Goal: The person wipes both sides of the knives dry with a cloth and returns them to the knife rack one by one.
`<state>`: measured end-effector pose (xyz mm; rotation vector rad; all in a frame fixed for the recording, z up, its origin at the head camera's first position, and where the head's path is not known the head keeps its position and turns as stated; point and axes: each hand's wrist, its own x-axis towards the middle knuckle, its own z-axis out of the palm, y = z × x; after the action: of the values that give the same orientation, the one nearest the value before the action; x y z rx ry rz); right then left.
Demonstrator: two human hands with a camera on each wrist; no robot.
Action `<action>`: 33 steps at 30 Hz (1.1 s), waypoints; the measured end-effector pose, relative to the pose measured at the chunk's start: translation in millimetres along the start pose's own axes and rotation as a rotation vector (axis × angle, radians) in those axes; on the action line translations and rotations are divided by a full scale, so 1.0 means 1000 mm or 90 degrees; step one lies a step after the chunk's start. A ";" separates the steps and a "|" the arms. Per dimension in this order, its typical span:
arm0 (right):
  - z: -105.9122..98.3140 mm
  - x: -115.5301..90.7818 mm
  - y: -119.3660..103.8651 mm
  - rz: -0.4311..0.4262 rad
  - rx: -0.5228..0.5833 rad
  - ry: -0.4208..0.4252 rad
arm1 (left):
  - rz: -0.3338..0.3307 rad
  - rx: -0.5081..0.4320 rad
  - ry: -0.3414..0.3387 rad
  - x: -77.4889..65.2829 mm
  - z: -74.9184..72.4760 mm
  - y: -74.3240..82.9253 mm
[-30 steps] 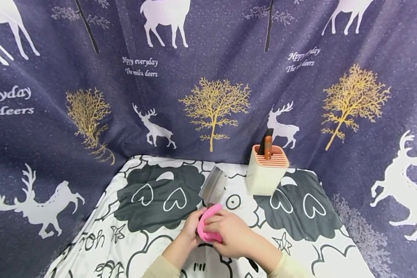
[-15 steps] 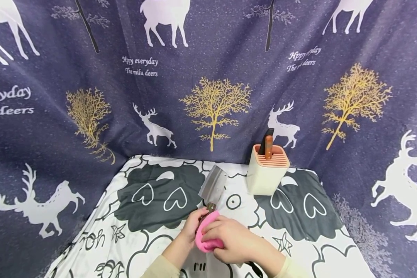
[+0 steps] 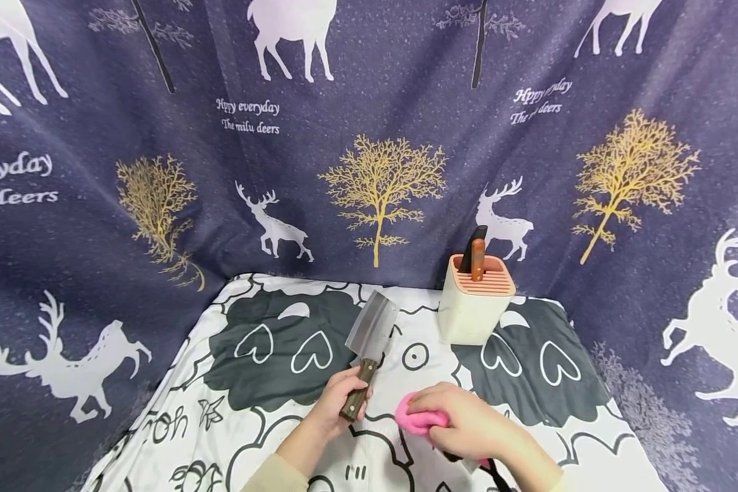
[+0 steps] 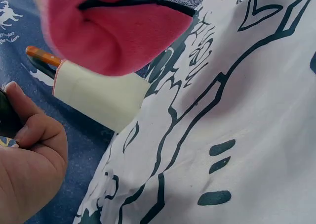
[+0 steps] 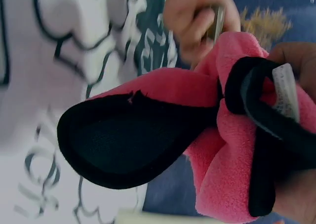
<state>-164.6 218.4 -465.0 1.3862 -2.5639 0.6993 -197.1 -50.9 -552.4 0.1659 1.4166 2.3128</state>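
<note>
My left hand (image 3: 338,403) grips a cleaver (image 3: 372,331) by its dark wooden handle, the broad blade pointing up and away. Bunched in my right hand (image 3: 467,420) is a pink cloth (image 3: 418,413), held to the right of the handle and apart from it. The right wrist view shows the pink cloth (image 5: 173,85) with black edging, a black loop and a small white label. Only part of the left hand (image 4: 37,159) and the handle's dark end shows in the left wrist view.
A cream knife block (image 3: 470,314) with a pink slotted top stands at the back right. A black-handled and a brown-handled knife (image 3: 477,260) stick up from it. The cartoon-print cloth (image 3: 283,437) covers the table; a dark blue deer curtain (image 3: 369,89) hangs behind.
My right hand has drawn the pink cloth off the cleaver's handle and away to the right. The whole handle now shows in the left hand, and the blade has shifted slightly left.
</note>
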 end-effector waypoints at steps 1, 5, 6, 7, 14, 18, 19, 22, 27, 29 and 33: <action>-0.002 -0.004 0.006 0.016 -0.001 0.004 | 0.001 -0.003 -0.007 -0.001 -0.001 0.000; -0.012 -0.024 0.033 0.132 0.014 0.005 | 0.002 -0.004 -0.013 -0.002 -0.003 -0.001; -0.014 -0.030 0.041 0.161 0.014 0.010 | 0.003 -0.003 -0.012 -0.002 -0.003 -0.001; -0.015 -0.036 0.048 0.192 0.011 0.015 | 0.005 -0.001 -0.012 -0.003 -0.003 -0.002; -0.012 -0.069 0.097 0.377 -0.124 0.075 | 0.010 -0.008 -0.013 -0.003 -0.006 -0.003; 0.004 -0.081 0.117 0.471 -0.174 0.076 | 0.016 0.007 -0.007 -0.003 -0.006 -0.003; 0.009 -0.084 0.120 0.492 -0.179 0.072 | 0.017 0.015 -0.003 -0.003 -0.006 -0.003; 0.023 -0.090 0.130 0.530 -0.169 0.070 | 0.017 0.041 0.014 -0.002 -0.006 -0.003; 0.043 -0.097 0.140 0.556 -0.137 0.087 | 0.015 0.084 0.034 0.000 -0.008 -0.002; 0.047 -0.098 0.143 0.565 -0.123 0.098 | 0.015 0.093 0.034 0.001 -0.009 -0.002; 0.056 -0.099 0.143 0.585 -0.101 0.107 | 0.008 0.109 0.033 0.003 -0.012 -0.004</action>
<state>-220.8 333.9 -594.8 0.0261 -2.9428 0.6357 -202.4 -58.1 -561.4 0.1664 1.6447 2.2180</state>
